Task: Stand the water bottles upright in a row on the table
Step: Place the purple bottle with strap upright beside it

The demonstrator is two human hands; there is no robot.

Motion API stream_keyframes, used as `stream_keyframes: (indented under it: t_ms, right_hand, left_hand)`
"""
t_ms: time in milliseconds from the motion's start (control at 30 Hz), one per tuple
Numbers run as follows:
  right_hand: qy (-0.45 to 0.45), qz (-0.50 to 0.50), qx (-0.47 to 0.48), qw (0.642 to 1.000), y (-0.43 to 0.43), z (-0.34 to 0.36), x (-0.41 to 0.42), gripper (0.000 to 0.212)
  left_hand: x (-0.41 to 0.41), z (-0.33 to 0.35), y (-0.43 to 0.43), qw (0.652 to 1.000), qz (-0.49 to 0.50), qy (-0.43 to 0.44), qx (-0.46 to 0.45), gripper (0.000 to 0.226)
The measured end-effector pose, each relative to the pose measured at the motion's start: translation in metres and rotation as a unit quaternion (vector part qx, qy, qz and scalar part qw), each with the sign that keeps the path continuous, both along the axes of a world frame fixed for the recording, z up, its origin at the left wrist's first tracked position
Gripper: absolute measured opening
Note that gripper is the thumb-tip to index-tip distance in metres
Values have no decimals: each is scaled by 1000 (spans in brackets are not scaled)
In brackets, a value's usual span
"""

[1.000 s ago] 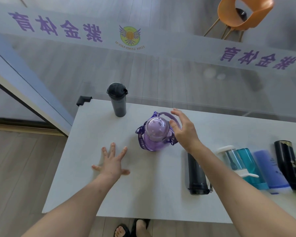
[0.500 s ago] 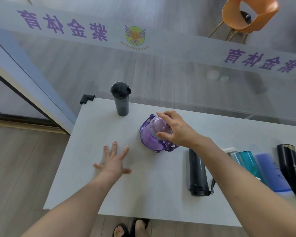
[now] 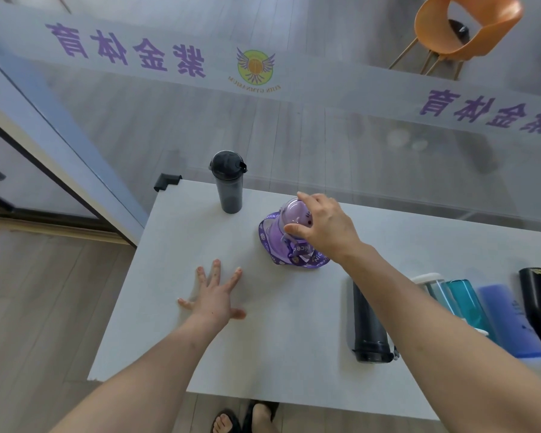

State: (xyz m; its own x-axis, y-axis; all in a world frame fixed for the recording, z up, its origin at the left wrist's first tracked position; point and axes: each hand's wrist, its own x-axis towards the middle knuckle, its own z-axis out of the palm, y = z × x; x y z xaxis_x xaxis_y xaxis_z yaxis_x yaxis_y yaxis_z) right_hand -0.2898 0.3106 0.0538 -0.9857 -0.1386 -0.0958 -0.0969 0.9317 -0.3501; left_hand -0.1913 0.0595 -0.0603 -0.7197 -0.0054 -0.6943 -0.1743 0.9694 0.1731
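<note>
Purple bottle [image 3: 283, 232] gripped atop by right hand [image 3: 324, 228]; left hand [image 3: 214, 296] flat

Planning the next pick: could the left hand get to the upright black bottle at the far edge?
Probably yes: the left hand lies flat and empty, with bare table between it and the black bottle.
</note>
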Motion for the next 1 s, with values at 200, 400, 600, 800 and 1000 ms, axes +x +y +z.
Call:
stream_keyframes:
  t_ms: [200,400,600,800,1000]
  right_hand:
    - [21,28,31,999,2,-3,2,84]
    - [-56,54,-91,993,18,-6,5,92]
    - [-13,20,-101,995,5,-16,-2,88]
    - [1,0,-129,992,-14,-20,-34,87]
    - [-13,18,-114,993,-14,-17,-63,86]
  left_hand:
    - [1,-1,0,1000,-3,2,-11,109]
    - [0,1,3,999,-20,12,-31,108]
    - [-16,-1,3,997,-26,62,-45,112]
    - [-39,-1,6,1000,15,15,-14,121]
    - [-42,0,5,1000,15,8,-14,121]
